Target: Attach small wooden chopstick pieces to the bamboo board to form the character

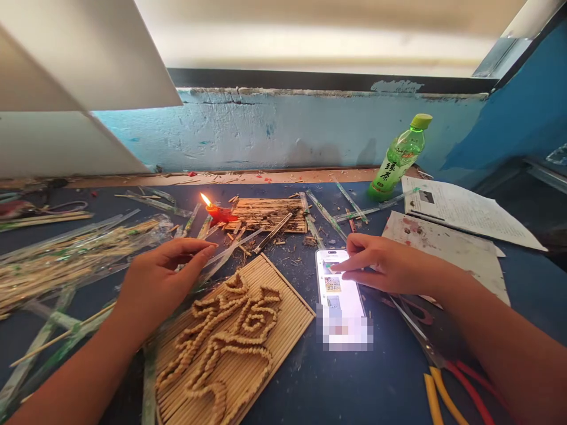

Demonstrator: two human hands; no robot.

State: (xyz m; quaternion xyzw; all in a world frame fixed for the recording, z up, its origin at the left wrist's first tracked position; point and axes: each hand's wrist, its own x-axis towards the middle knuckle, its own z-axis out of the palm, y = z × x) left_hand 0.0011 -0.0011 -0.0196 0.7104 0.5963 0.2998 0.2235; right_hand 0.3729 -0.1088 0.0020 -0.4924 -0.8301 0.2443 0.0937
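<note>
My right hand (384, 264) lies over a lit smartphone (339, 295) on the dark blue table, its forefinger stretched out and touching the upper part of the screen. My left hand (165, 275) hovers by the upper left corner of a bamboo-stick board (283, 319) that carries a raised character built from short stick pieces. Its thumb and fingers are pinched together; a thin stick may be between them, but I cannot make it out. A small red candle (217, 211) burns just beyond, beside a second stick panel (266, 213).
Heaps of wrapped chopsticks (66, 254) cover the left side. A green tea bottle (400, 156) stands at the back right by printed sheets (460, 206). Red and yellow handled pliers (447, 383) lie under my right forearm. A blue wall (287, 130) closes the far edge.
</note>
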